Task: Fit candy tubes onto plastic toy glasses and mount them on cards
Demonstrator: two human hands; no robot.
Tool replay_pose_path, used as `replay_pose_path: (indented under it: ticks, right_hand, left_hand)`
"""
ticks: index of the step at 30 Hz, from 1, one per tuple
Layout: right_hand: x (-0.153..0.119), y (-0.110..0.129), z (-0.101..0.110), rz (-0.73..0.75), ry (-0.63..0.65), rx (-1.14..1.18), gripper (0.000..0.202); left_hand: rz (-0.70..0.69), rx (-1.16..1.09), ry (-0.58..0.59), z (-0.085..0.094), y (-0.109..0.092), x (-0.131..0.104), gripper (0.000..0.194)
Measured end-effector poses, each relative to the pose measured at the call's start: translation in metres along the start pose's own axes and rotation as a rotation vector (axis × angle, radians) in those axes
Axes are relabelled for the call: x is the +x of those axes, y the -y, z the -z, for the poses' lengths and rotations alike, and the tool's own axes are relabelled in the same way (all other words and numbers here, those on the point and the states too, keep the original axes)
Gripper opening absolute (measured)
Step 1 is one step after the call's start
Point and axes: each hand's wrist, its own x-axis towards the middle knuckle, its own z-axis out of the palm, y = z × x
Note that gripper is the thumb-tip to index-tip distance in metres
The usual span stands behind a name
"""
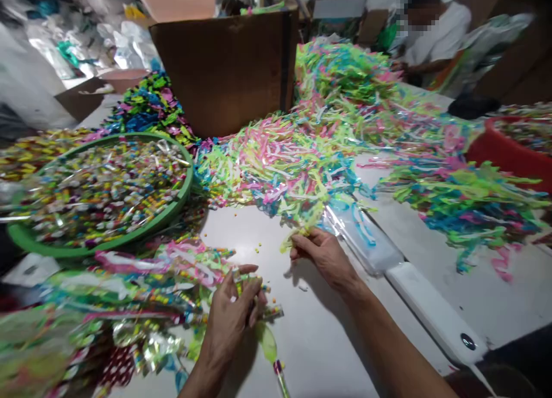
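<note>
My right hand (319,254) pinches a thin yellow-green plastic piece (297,235) above the white table (297,340), beside the heap of coloured plastic pieces (280,156). Lower and to the left, my left hand (237,300) has its fingers curled over small wrapped candies; what lies between the fingertips is too small to make out. Below that hand a yellow-green spoon-shaped piece (267,341) lies on the table with a small candy-filled tube (280,378) at its end. Pink, green and blue wrapped pieces (172,260) spread to the left of my left hand.
A green-rimmed basket (187,185) full of small candies sits at left. Behind the heap stands a cardboard box (228,70). A white sealer-like device (431,306) lies at right, near a red tub (495,148). Another person (440,35) sits at the back right.
</note>
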Motion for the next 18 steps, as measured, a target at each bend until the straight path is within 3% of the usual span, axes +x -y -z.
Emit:
replay_pose_path:
  ticks: [3, 5, 10, 15, 18]
  right_hand:
    - [-0.029, 0.009, -0.023, 0.023, 0.186, 0.528, 0.024]
    - [-0.044, 0.012, -0.035, 0.021, 0.26, 0.687, 0.019]
    - [-0.061, 0.015, -0.049, 0.059, 0.277, 0.749, 0.013]
    - [-0.069, 0.015, -0.052, 0.092, 0.242, 0.777, 0.011]
    - [-0.072, 0.013, -0.053, 0.073, 0.216, 0.761, 0.013]
  left_hand:
    - [-0.055, 0.009, 0.04, 0.007, -0.005, -0.007, 0.036]
    - [-0.091, 0.042, 0.075, 0.011, -0.009, -0.015, 0.03]
    - [-0.123, -0.034, 0.13, 0.017, -0.014, -0.031, 0.028]
    - [-0.183, 0.01, 0.086, 0.018, -0.012, -0.032, 0.019]
    - [-0.203, 0.056, 0.117, 0.019, -0.012, -0.032, 0.013]
